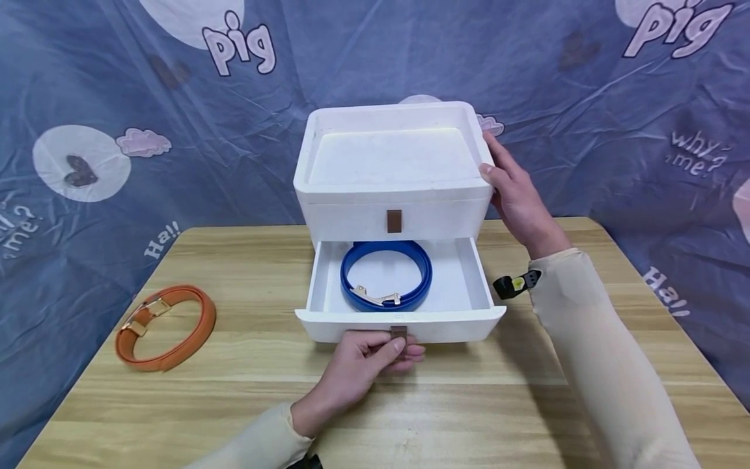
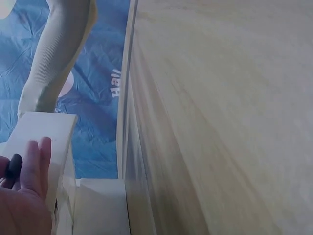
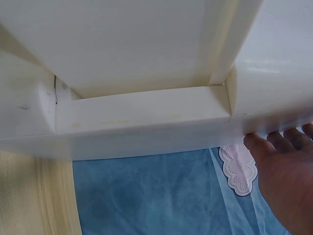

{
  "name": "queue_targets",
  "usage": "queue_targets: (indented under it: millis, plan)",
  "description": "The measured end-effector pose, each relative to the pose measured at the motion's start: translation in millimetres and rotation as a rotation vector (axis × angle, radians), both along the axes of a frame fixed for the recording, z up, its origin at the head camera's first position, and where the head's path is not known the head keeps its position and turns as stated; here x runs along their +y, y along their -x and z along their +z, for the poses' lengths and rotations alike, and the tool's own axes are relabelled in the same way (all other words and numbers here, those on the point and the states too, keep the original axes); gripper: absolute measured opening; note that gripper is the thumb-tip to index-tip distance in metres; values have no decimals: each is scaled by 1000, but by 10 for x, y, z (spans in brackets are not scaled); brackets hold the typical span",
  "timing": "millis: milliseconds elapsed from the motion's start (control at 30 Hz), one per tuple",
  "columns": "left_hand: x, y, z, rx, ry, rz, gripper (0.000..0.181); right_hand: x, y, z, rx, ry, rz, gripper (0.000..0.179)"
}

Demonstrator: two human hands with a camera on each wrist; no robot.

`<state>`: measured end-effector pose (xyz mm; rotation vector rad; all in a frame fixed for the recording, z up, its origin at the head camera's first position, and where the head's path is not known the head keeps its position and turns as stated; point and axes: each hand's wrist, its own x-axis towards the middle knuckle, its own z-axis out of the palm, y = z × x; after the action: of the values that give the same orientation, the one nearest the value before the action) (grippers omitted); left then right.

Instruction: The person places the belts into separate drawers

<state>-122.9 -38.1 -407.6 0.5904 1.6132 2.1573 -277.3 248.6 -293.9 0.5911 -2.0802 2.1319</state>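
Note:
A white two-drawer box (image 1: 346,218) stands on the table with its lower drawer (image 1: 457,329) pulled out. In that drawer lies a coiled blue belt (image 1: 426,270) with a gold buckle. My left hand (image 1: 354,371) pinches the brown tab (image 1: 399,331) on the drawer's front, thumb over it and other fingers underneath. At the box's right side, my right hand (image 1: 518,195) touches the upper wall near the rim, thumb toward the front. In the right wrist view, its fingertips (image 3: 252,139) press against the white side. The upper drawer with its brown tab (image 1: 394,221) is closed.
A coiled orange belt (image 1: 208,319) with a gold buckle rests on the left part of the wooden table (image 1: 246,404). Behind the table hangs a blue printed cloth (image 1: 363,52). The box has a shallow, raised-rim top (image 1: 387,156).

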Motion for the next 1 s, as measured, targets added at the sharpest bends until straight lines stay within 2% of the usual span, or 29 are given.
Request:
queue_targets:
  millis: [100,267,733,1000]
  plan:
    - [7,-9,23,-16,-20,21,23,-2,3,-1,2,-1,1,60]
    - [12,-23,65,-43,-5,55,22,-8,8,-2,1,-6,-2,60]
    - [13,3,50,102,-11,77,22,-8,7,-1,1,-7,0,59]
    - [-5,24,60,109,3,72,22,-15,-2,4,-14,-10,-6,61]
